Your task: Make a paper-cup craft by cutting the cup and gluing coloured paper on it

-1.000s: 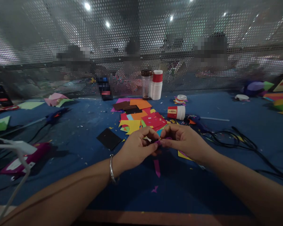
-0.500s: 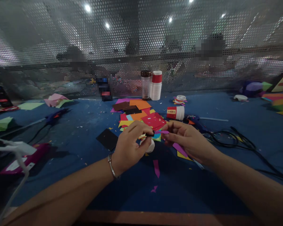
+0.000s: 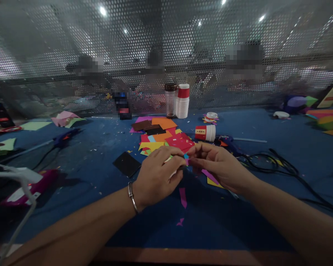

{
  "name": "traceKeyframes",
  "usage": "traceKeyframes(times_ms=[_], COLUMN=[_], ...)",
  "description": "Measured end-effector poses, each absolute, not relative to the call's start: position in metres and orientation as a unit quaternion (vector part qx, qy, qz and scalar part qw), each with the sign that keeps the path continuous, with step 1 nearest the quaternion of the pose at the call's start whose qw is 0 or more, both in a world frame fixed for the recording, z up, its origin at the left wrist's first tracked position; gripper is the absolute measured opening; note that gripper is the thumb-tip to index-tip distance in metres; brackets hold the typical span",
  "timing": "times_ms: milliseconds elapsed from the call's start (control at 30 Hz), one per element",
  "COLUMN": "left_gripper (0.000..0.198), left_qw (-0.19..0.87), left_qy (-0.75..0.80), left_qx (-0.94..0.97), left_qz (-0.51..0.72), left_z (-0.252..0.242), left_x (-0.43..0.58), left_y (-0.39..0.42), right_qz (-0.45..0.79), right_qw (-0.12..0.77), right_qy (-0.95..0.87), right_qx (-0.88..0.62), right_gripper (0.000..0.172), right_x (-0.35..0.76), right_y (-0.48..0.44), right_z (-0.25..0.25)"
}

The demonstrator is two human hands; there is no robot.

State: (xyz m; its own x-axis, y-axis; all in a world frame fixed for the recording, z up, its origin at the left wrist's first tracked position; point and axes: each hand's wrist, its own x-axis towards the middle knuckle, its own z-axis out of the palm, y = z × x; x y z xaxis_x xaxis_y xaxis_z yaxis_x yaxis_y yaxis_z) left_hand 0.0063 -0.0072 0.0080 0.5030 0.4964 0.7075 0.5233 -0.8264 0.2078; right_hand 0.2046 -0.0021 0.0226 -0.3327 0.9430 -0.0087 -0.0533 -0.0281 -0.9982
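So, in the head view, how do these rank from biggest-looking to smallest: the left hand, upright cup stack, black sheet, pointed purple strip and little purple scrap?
1. Left hand
2. Upright cup stack and black sheet: too alike to rank
3. Pointed purple strip
4. Little purple scrap

- Purple scrap [image 3: 187, 162], at the dial's centre: looks like matt paper.
- Screen [image 3: 166, 33], twelve o'clock: perforated metal, dull sheen.
- Stacked cups [image 3: 182, 106], twelve: smooth, papery.
- Bracelet [image 3: 131, 197], eight: polished metal.
- Black sheet [image 3: 127, 163], nine: flat, matt.
- Cable [image 3: 279, 169], three: plastic or rubber, I can't tell.
- Tabletop [image 3: 144, 229], six: smooth, matt.
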Motion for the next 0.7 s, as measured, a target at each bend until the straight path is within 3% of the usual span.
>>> traceKeyframes(times_ms=[167,333,467,700], left_gripper=[0.041,0.034,0.036,0.032], left_qw=[-0.250,-0.476,-0.537,-0.551], left_qy=[-0.344,-0.387,-0.396,-0.402], left_qx=[-0.804,-0.691,-0.653,-0.633], left_qz=[-0.416,-0.384,-0.360,-0.367], left_z=[0.0091,0.0106,0.0113,0.0122], left_x=[0.0086,0.0080,0.0087,0.0111], left_y=[-0.0078,-0.0014,0.0010,0.0007], right_qz=[0.528,0.491,0.451,0.417], right_qw=[0.375,0.350,0.330,0.327], right_qy=[-0.633,-0.682,-0.716,-0.738], right_qx=[-0.423,-0.414,-0.419,-0.418], right_gripper=[0.023,0.018,0.015,0.013], right_x=[0.2083,0.2116,0.2135,0.2140], right_y=[-0.0008,0.0009,0.0022,0.0013], right_z=[0.0191,0.0156,0.0130,0.0136])
